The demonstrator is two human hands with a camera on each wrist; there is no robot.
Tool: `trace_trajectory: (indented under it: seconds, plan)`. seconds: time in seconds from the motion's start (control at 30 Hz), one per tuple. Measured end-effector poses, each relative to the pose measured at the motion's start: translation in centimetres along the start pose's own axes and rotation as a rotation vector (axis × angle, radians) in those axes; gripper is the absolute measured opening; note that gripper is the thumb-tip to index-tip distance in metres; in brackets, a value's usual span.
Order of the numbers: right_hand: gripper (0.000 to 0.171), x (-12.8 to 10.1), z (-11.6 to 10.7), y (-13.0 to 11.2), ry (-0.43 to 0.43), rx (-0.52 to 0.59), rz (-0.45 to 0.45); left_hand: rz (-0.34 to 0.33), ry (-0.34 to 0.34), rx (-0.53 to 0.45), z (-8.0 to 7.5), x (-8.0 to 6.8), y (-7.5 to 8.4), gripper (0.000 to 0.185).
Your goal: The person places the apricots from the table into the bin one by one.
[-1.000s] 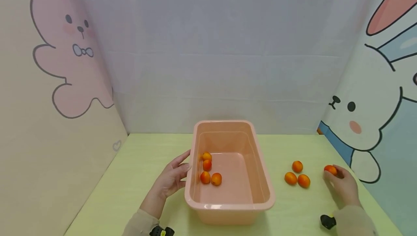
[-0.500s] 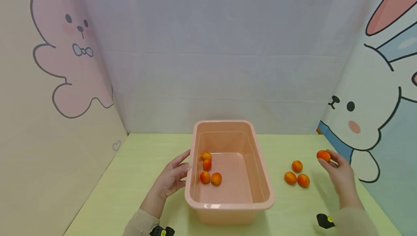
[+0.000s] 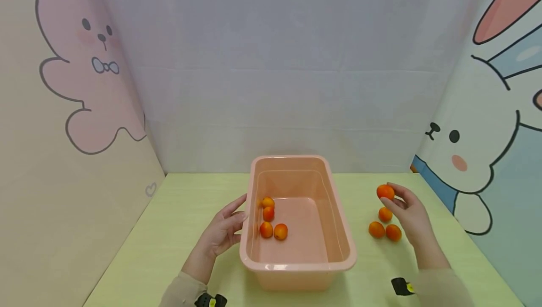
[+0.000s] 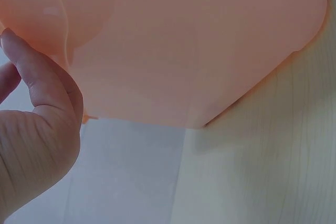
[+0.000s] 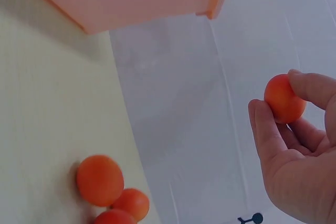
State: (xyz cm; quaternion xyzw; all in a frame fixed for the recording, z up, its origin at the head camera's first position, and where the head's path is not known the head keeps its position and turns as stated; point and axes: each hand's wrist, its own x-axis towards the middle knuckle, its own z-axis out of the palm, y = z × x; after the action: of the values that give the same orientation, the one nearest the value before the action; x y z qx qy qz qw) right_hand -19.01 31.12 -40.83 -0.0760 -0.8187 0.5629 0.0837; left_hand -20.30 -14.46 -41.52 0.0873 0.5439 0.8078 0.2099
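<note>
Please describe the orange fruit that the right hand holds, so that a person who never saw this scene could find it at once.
Start at the pink plastic tub in the middle of the green table, then look to its right, where three small orange fruits lie together. Just above them, the right hand pinches one more orange fruit in its fingertips. Only this one is lifted off the table.

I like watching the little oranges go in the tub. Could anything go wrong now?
Maybe. The right hand pinches one small orange fruit with just its fingertips, up in the air, so it could slip and roll across the table. The three fruits on the table lie right beside that hand, so a bump might scatter them. The left hand only rests against the pink tub, so a hard drop might nudge the tub.
</note>
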Motion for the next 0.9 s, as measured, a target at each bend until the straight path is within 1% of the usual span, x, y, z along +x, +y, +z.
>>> trace_trajectory:
  seconds: [0.13,0.3,0.47,0.6,0.77,0.9]
  plan:
    - [0.066,0.2,1.2,-2.6,-0.048,0.005,-0.084,0.000,0.001,-0.013,0.0,0.0,-0.1,0.065]
    - [0.065,0.6,2.4,-6.1,-0.102,-0.018,-0.176,-0.002,0.005,-0.018,0.0,0.0,-0.2,0.065]
    - [0.061,1.4,3.8,-9.7,-0.181,0.036,-0.285,-0.003,0.011,-0.011,0.0,-0.1,-0.2,0.065]
    - [0.057,2.0,4.9,-12.3,-0.228,0.055,-0.346,-0.003,0.008,-0.010,0.1,-0.1,-0.1,0.065]
    - [0.053,2.7,6.0,-15.6,-0.267,0.047,-0.411,-0.003,0.001,-0.007,0.1,-0.1,0.0,0.066]
    - [0.052,3.3,7.5,-17.7,-0.296,0.033,-0.434,0.003,-0.002,-0.005,0.0,-0.1,0.1,0.066]
